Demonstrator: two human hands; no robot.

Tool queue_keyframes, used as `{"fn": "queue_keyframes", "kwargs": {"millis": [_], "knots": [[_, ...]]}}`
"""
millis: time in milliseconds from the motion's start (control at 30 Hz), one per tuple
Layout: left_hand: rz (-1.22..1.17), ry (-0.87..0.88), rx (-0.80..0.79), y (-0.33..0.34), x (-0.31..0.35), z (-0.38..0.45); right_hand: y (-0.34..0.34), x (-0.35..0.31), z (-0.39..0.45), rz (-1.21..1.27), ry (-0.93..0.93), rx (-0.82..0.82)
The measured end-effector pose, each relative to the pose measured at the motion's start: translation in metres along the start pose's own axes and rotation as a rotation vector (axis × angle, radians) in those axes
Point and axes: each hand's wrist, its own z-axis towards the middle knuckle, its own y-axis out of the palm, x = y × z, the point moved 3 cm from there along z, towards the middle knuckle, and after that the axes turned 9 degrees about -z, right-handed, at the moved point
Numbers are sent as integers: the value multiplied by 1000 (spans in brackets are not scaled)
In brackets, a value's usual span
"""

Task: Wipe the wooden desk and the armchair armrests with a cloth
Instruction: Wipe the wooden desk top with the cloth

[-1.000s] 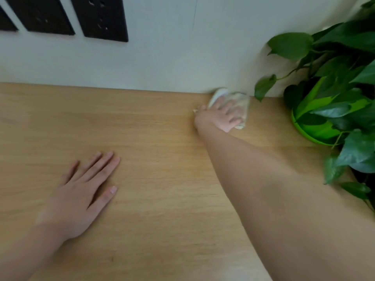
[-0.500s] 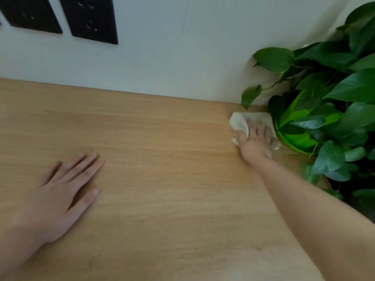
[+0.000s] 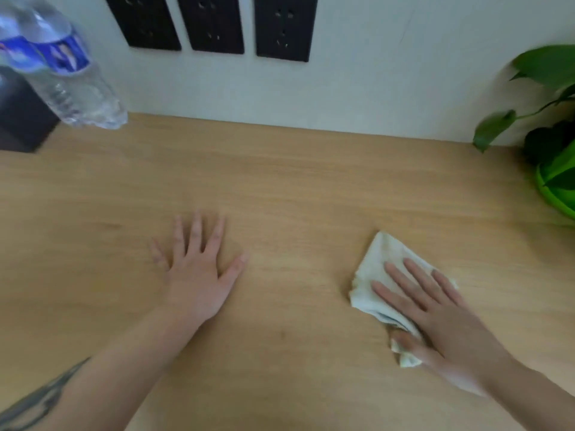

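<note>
Bare wooden desk across the whole middle, open from 9 o'clock to 3 o'clock. Blocked at 10 o'clock by a tilted plastic water bottle and, just beside it, a dark box against the wall. Blocked at 2 to 3 o'clock by a potted plant in a bright green pot, leaves overhanging the desk's back corner. Closed at 12 o'clock by the wall, three black socket plates above desk level. Occupied near centre by the flat left hand; at 4 o'clock by the right hand pressing a cloth. Clear strip between the two hands, and clear along the back edge.
</note>
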Motion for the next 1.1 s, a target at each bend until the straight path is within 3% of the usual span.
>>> {"fn": "queue_keyframes", "kwargs": {"millis": [67,167,233,267,333,433,533,633,700,767,867,967,1033,1100], "knots": [[-24,-55,-21,-5,-47,-19,2,24,-9,-24,155,-66],[-37,-112,-24,-20,-113,-44,0,35,42,145,794,-69],[-45,-142,-20,-29,-147,-53,-11,14,98,299,1242,-86],[-45,-148,-20,-33,-162,-55,-22,-3,128,389,1376,-116],[-37,-144,-28,-40,-188,-57,-48,-58,187,459,1349,-158],[-31,-113,-33,-45,-216,-56,-65,-190,238,277,787,-95],[-5,-61,-10,-45,-224,-58,-65,-315,193,153,186,-6],[-5,-41,-10,-42,-225,-57,-54,-324,119,112,36,20],[6,-22,-13,-40,-226,-56,-46,-287,91,61,82,18],[7,-12,-19,-39,-227,-54,-43,-240,90,54,276,-61],[-11,0,-22,-38,-226,-54,-46,-193,138,159,810,-122],[-3,17,-27,-36,-226,-56,-57,-205,204,359,1282,-115],[9,22,-34,-37,-225,-56,-60,-235,232,415,1334,-73],[17,29,-54,-40,-223,-57,-61,-267,232,328,1136,-47]]}}
